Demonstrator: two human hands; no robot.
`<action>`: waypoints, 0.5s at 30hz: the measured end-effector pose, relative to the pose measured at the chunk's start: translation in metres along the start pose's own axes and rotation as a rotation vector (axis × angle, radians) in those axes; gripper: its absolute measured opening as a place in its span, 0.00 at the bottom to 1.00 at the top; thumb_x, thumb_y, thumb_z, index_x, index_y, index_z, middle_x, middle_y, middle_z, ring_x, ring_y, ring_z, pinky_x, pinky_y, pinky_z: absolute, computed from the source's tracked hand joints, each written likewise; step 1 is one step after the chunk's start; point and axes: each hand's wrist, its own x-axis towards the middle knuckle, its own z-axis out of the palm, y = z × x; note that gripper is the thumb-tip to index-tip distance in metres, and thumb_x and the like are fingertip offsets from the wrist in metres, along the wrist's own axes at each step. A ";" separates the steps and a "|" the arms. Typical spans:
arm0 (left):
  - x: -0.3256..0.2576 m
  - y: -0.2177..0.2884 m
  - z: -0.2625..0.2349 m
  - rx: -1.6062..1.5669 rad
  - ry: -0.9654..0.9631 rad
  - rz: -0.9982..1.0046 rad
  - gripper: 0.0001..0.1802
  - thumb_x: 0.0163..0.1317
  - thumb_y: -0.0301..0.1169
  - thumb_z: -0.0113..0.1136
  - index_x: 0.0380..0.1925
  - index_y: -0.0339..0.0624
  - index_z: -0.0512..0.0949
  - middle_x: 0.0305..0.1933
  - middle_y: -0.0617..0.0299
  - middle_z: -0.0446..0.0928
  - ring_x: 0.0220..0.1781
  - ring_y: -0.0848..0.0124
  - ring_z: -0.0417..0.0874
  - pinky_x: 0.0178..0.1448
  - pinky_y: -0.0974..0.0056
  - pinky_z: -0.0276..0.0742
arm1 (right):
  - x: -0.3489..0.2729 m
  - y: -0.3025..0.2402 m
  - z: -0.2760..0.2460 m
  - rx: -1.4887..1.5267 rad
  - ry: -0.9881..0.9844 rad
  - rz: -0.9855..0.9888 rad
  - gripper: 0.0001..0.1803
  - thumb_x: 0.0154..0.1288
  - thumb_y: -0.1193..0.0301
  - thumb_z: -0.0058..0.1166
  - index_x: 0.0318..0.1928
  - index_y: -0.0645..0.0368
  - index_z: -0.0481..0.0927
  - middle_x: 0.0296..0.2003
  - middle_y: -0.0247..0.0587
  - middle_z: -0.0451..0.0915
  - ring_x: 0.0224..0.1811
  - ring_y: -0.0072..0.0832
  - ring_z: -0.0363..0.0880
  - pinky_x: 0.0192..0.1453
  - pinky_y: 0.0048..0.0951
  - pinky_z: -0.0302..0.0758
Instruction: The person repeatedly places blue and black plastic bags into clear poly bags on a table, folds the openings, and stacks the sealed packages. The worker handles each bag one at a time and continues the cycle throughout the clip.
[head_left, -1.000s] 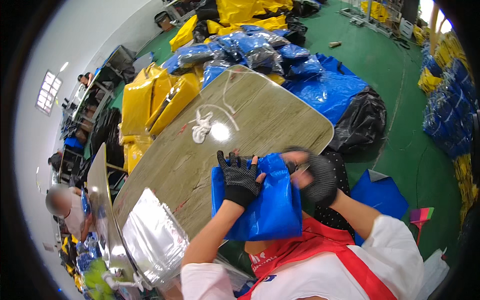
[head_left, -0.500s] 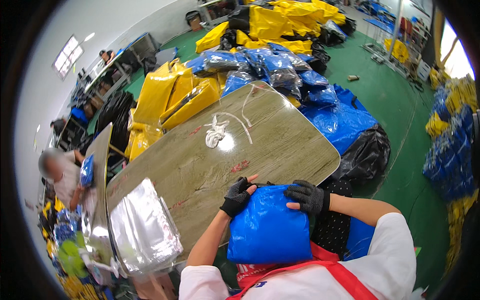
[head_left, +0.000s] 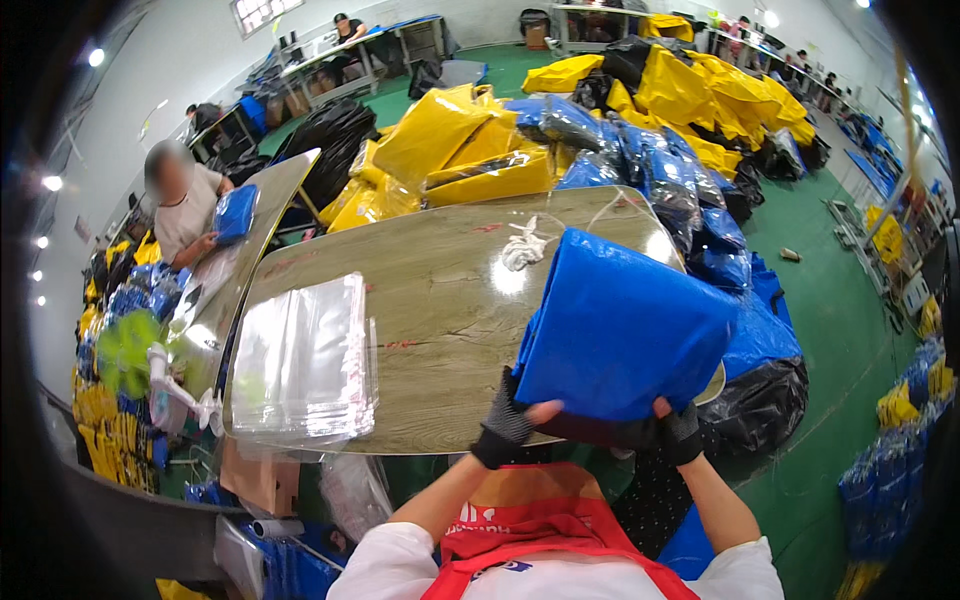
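A folded blue plastic sheet or bag (head_left: 625, 335) is held up in front of me, over the near right part of the table (head_left: 450, 370). My left hand (head_left: 508, 425), in a dark glove with bare fingertips, grips its lower left corner, thumb in front. At the lower right edge my right hand (head_left: 680, 428) grips it too, thumb against the front face and the other fingers behind. A dark strip shows along the bundle's lower edge. To the left on the table lies a stack of clear plastic bags (head_left: 300, 350).
White crumpled cloth or cord (head_left: 523, 246) lies on the table. Beyond are piles of yellow bundles (head_left: 450, 140) and blue wrapped bundles (head_left: 660, 165). A black bag (head_left: 755, 390) sits at the right. A co-worker (head_left: 185, 205) holds a blue packet (head_left: 235, 213) at a neighbouring table.
The blue bundle has gone from against my body up and forward over the table, its broad face now tilted up. Both hands have shifted from its top edge to its lower corners. My view has swung left.
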 end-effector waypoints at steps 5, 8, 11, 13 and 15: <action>0.050 -0.035 0.015 0.124 -0.177 -0.452 0.33 0.56 0.46 0.64 0.53 0.30 0.71 0.52 0.52 0.76 0.48 0.70 0.78 0.50 0.62 0.75 | 0.046 0.018 -0.033 0.199 -0.034 0.414 0.32 0.56 0.72 0.62 0.60 0.60 0.66 0.52 0.44 0.75 0.49 0.35 0.77 0.52 0.36 0.76; 0.154 -0.102 -0.022 0.176 -0.284 -0.343 0.30 0.57 0.47 0.60 0.51 0.35 0.73 0.49 0.51 0.76 0.52 0.67 0.73 0.56 0.58 0.68 | 0.073 0.017 -0.043 0.123 0.035 0.425 0.31 0.57 0.72 0.60 0.61 0.63 0.65 0.53 0.43 0.74 0.50 0.34 0.76 0.52 0.35 0.76; 0.283 -0.061 -0.029 1.042 0.052 0.068 0.30 0.54 0.54 0.57 0.48 0.43 0.76 0.43 0.44 0.77 0.46 0.50 0.78 0.50 0.51 0.73 | 0.088 0.009 -0.058 0.091 0.094 0.406 0.30 0.58 0.71 0.60 0.59 0.66 0.66 0.52 0.44 0.75 0.49 0.34 0.77 0.53 0.34 0.75; 0.330 -0.114 -0.056 1.251 0.113 0.270 0.22 0.55 0.51 0.56 0.39 0.45 0.78 0.41 0.48 0.79 0.45 0.51 0.78 0.50 0.52 0.73 | 0.085 0.013 -0.050 0.019 0.123 0.381 0.29 0.59 0.69 0.60 0.59 0.65 0.66 0.52 0.45 0.75 0.49 0.35 0.77 0.53 0.34 0.76; 0.348 -0.143 -0.060 1.059 0.098 0.198 0.19 0.55 0.45 0.58 0.37 0.42 0.77 0.39 0.50 0.79 0.41 0.54 0.80 0.48 0.53 0.74 | 0.077 0.030 -0.057 0.060 0.153 0.446 0.29 0.61 0.68 0.58 0.60 0.65 0.66 0.53 0.45 0.74 0.49 0.36 0.77 0.53 0.35 0.76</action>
